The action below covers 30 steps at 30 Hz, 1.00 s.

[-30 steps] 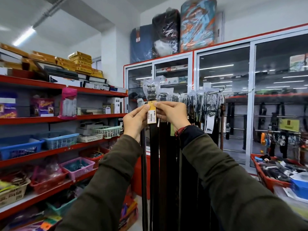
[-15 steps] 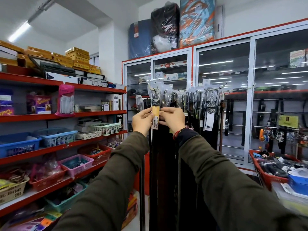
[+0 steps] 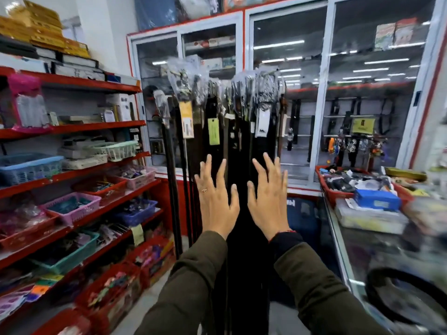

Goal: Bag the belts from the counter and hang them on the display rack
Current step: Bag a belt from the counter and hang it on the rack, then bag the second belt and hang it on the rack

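Note:
Several dark belts (image 3: 239,146) hang straight down from the display rack (image 3: 263,76), their buckles wrapped in clear plastic bags. One bagged belt with a yellow tag (image 3: 186,119) hangs at the rack's left end. My left hand (image 3: 216,201) and my right hand (image 3: 268,199) are side by side below the tags, fingers spread, palms facing the hanging belts and holding nothing. A coiled black belt (image 3: 401,298) lies on the glass counter (image 3: 362,252) at the lower right.
Red shelves (image 3: 72,126) with plastic baskets (image 3: 70,206) and boxes run along the left. Glass-door cabinets (image 3: 290,93) stand behind the rack. A red tray (image 3: 331,192) of small goods and a blue box (image 3: 377,199) sit on the counter. The floor aisle runs between shelves and counter.
Both hands have let go of the yellow-tagged belt at the top of the rack and dropped lower with fingers spread. The camera has tilted down.

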Available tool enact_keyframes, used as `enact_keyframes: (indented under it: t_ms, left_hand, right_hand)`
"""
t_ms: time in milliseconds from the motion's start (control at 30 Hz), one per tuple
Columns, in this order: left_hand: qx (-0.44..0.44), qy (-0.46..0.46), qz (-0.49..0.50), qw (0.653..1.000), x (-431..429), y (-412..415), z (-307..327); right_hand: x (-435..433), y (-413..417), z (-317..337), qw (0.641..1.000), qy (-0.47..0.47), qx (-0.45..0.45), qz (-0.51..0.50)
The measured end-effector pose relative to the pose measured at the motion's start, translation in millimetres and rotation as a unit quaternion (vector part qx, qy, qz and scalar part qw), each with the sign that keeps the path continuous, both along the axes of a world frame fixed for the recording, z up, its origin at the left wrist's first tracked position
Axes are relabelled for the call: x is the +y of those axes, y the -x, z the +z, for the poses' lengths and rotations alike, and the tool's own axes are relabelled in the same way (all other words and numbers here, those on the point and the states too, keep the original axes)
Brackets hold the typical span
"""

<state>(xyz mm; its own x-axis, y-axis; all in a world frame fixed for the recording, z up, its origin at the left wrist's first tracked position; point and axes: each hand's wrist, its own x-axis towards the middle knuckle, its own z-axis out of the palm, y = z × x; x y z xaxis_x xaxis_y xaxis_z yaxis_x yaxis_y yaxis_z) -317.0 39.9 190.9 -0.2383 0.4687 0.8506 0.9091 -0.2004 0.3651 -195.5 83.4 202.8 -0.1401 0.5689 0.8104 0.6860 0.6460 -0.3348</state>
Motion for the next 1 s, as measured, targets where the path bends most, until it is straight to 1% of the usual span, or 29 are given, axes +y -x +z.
enact_keyframes:
  t_ms: [167, 333, 467, 600, 667, 767, 833, 900, 1000]
  left_hand:
    - [0.010, 0.067, -0.058, 0.996, -5, -56, -55]
    - [0.028, 0.122, -0.114, 0.986, -14, -117, -104]
    - [0.053, 0.154, -0.172, 0.972, -26, -167, -135]
    - [0.079, 0.186, -0.223, 0.954, -44, -212, -165]
    - [0.108, 0.204, -0.248, 0.941, -55, -230, -181]
    - [0.160, 0.246, -0.298, 0.908, -73, -253, -201]
    - [0.185, 0.275, -0.330, 0.884, -84, -265, -211]
    - [0.208, 0.309, -0.371, 0.850, -92, -276, -216]
    - [0.281, 0.348, -0.418, 0.791, -99, -289, -220]
  right_hand:
    - [-23, -62, -44, 0.994, 0.028, -0.063, -0.090]
    - [-52, -127, -82, 0.982, 0.061, -0.090, -0.157]
    - [-80, -182, -114, 0.961, 0.105, -0.112, -0.232]
    - [-116, -230, -145, 0.941, 0.166, -0.113, -0.274]
    - [-137, -252, -160, 0.929, 0.202, -0.114, -0.287]
    - [-166, -285, -181, 0.904, 0.281, -0.127, -0.297]
    - [-181, -305, -193, 0.876, 0.344, -0.143, -0.306]
    - [-195, -321, -203, 0.847, 0.412, -0.157, -0.297]
    - [-209, -338, -211, 0.807, 0.502, -0.165, -0.264]
